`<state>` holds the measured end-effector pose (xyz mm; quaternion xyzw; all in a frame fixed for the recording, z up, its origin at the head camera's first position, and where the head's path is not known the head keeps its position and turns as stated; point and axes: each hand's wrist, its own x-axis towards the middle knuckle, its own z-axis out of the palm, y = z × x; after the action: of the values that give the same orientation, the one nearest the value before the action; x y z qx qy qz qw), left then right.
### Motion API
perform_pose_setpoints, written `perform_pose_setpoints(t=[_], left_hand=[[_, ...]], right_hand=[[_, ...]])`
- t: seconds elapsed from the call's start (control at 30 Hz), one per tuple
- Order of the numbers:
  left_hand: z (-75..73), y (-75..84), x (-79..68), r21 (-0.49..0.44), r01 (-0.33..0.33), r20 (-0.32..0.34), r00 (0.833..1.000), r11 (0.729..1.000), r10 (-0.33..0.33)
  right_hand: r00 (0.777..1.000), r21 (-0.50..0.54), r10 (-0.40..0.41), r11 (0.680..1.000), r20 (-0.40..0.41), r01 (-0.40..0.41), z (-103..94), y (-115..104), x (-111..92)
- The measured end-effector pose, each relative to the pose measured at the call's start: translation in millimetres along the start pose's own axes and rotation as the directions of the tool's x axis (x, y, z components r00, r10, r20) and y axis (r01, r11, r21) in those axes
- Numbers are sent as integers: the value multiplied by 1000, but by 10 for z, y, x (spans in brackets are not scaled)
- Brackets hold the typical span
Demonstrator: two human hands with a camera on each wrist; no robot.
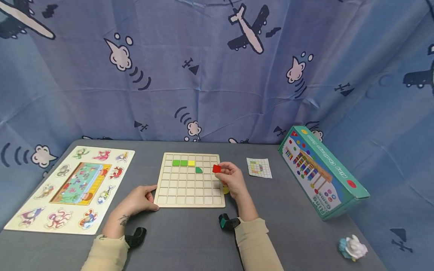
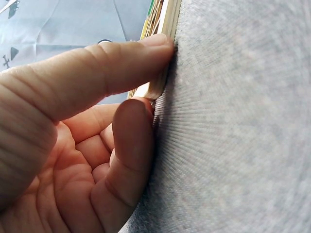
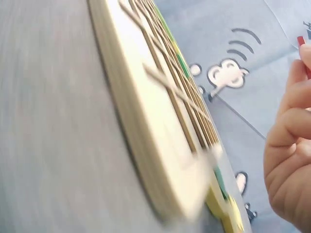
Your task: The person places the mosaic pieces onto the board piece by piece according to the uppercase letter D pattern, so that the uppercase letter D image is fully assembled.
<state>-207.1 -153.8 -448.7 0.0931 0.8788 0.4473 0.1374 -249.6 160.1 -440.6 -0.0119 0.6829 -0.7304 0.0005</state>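
Observation:
A wooden grid board (image 1: 190, 192) lies on the grey table. On it sit two green squares (image 1: 179, 162), a yellow square (image 1: 191, 163) and a green quarter-round piece (image 1: 198, 170). At the board's near left corner, my left hand (image 1: 139, 200) holds the edges between thumb and finger; the left wrist view shows the fingertips (image 2: 158, 41) against the wood. Between thumb and fingers, my right hand (image 1: 233, 178) pinches a red square tile (image 1: 216, 168) over the board's right side. Yellow pieces (image 1: 225, 190) beside the right edge are partly hidden under that hand.
A printed pattern card (image 1: 259, 168) lies right of the board. Beyond it stands a green game box (image 1: 325, 173), with a small white and blue object (image 1: 352, 247) nearer. A sea-animal puzzle board (image 1: 68, 188) lies at the left. A blue curtain (image 1: 203, 75) hangs behind.

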Motion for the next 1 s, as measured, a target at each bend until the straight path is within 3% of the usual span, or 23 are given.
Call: perform_pose_setpoints(t=[0.2, 0.5, 0.73, 1.0], left_hand=[[-1, -3, -2, -11, -1, 5, 1000, 1000, 1], [2, -17, 9, -9, 7, -1, 1000, 1000, -7], [11, -20, 15, -1, 12, -8, 1000, 1000, -12], [6, -10, 12, -1, 25, -9, 1000, 1000, -25]], right_hand=[[999, 4, 53, 999, 3, -53, 222, 23, 79], [990, -142, 139, 981, 29, -134, 491, 27, 178], [972, -245, 222, 941, -70, -233, 593, 51, 184], [957, -369, 239, 885, -164, -284, 648, 30, 202]])
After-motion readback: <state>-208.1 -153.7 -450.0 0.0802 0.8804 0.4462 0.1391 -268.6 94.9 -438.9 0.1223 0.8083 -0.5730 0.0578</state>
